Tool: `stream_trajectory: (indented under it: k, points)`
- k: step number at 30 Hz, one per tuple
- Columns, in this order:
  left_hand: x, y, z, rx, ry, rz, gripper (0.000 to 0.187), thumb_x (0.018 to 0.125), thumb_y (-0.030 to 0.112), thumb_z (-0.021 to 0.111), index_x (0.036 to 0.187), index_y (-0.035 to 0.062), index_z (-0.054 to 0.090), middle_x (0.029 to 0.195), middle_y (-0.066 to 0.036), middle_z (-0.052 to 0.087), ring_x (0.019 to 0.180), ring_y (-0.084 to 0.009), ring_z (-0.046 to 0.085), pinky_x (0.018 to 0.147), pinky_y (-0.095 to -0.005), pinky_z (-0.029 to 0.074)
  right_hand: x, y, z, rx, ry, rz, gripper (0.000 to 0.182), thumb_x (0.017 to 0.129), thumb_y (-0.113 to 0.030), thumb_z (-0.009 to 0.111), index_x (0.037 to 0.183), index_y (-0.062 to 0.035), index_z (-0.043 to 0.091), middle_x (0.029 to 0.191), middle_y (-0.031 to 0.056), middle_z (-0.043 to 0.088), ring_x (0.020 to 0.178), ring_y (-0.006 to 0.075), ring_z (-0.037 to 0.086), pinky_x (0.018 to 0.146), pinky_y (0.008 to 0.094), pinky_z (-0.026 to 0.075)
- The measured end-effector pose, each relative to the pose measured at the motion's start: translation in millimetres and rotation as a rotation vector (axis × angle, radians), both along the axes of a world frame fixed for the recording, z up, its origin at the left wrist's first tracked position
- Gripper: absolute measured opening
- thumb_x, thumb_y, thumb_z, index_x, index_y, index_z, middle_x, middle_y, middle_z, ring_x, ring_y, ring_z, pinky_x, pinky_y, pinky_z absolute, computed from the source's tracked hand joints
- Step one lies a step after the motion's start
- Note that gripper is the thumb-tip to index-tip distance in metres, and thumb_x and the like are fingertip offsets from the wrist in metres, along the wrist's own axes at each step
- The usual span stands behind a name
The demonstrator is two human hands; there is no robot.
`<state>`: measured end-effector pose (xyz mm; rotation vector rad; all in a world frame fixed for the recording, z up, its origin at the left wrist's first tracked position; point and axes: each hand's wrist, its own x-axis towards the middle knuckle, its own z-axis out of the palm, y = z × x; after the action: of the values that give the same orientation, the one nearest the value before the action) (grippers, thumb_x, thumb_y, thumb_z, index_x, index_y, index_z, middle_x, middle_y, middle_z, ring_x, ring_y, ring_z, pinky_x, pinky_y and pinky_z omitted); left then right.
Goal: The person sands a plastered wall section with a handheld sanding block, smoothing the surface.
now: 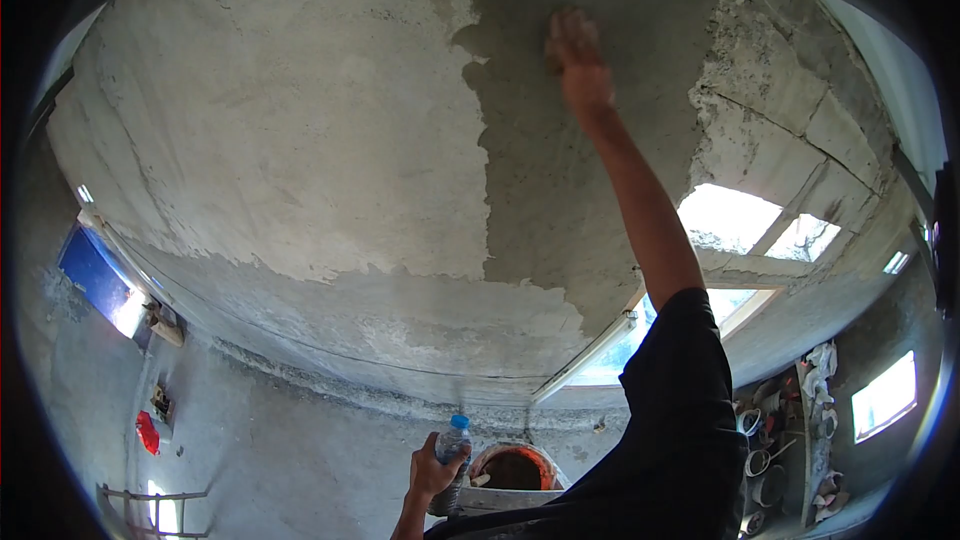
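We likely smooth the dark plaster (pixel 640 10), upper centre.
Fingers of left hand (pixel 430 470) wrap a bottle (pixel 449 488); right hand (pixel 580 58) blurs, fingers we cannot tell. Next stroke probably needs evenness.

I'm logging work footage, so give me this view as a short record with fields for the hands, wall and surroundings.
Left hand: wrapped around a bottle with a blue cap
Right hand: raised at the darker wall patch; blurred, any held item unclear
Wall: paler area left of the patch, ragged edge between
Nearby: round container with orange rim, right of the bottle
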<state>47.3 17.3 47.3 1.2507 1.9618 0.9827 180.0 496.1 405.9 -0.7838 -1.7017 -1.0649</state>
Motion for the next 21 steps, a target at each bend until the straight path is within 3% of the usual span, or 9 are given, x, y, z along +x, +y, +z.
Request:
stream_trajectory:
  k: [4, 6, 9, 11, 14, 21]
  points:
    - [2, 3, 5, -0.014, -0.024, 0.01, 0.056, 0.072, 0.052, 0.07, 0.093, 0.0017, 0.057, 0.078, -0.017, 0.067, 0.075, -0.0338, 0.067, 0.064, -0.0393, 0.052, -16, 3, -62, 0.095, -0.184, 0.196, 0.051, 0.084, -0.013, 0.056, 0.132, -0.0047, 0.041, 0.136, 0.0134, 0.043, 0.124, 0.0299, 0.043, 0.104, 0.039, 0.038]
    - [0, 2, -2, -0.002, -0.025, 0.017, 0.056, 0.073, 0.052, 0.07, 0.092, 0.0018, 0.057, 0.078, -0.017, 0.067, 0.075, -0.0332, 0.067, 0.064, -0.0389, 0.052, -15, -4, -64, 0.099, -0.235, 0.272, 0.052, 0.084, -0.012, 0.056, 0.133, -0.0044, 0.041, 0.135, 0.0129, 0.043, 0.124, 0.0296, 0.043, 0.105, 0.039, 0.037]
    - [-4, 2, -1, 0.03, -0.02, 0.025, 0.054, 0.073, 0.051, 0.071, 0.091, 0.0022, 0.057, 0.077, -0.016, 0.067, 0.074, -0.0323, 0.067, 0.064, -0.0381, 0.052, 3, -11, -38, 0.085, -0.181, 0.293, 0.053, 0.083, -0.011, 0.057, 0.133, -0.0048, 0.041, 0.137, 0.0127, 0.042, 0.124, 0.0297, 0.043, 0.104, 0.0393, 0.038]
    - [-4, 2, 0, 0.043, -0.014, 0.026, 0.053, 0.073, 0.05, 0.071, 0.09, 0.0024, 0.057, 0.077, -0.016, 0.067, 0.074, -0.0319, 0.067, 0.064, -0.0377, 0.052, 15, -6, -4, 0.045, 0.025, 0.168, 0.056, 0.081, -0.011, 0.06, 0.133, -0.0039, 0.04, 0.138, 0.0129, 0.04, 0.125, 0.0299, 0.041, 0.105, 0.0395, 0.037]
    - [-6, 3, -1, -0.033, -0.012, 0.029, 0.055, 0.072, 0.05, 0.072, 0.093, 0.0009, 0.059, 0.079, -0.016, 0.068, 0.075, -0.0297, 0.068, 0.065, -0.0379, 0.052, 23, -2, 31, 0.05, 0.009, 0.081, 0.059, 0.08, -0.012, 0.062, 0.133, -0.0028, 0.04, 0.137, 0.0146, 0.04, 0.126, 0.0307, 0.041, 0.104, 0.0397, 0.038]
    - [0, 3, -1, -0.016, -0.024, 0.022, 0.052, 0.073, 0.049, 0.071, 0.091, 0.003, 0.057, 0.078, -0.016, 0.067, 0.075, -0.0331, 0.067, 0.064, -0.0388, 0.052, -3, -11, -76, -0.03, -0.216, 0.236, 0.056, 0.079, -0.011, 0.061, 0.132, -0.0035, 0.042, 0.135, 0.0161, 0.043, 0.123, 0.0326, 0.044, 0.1, 0.0401, 0.042]
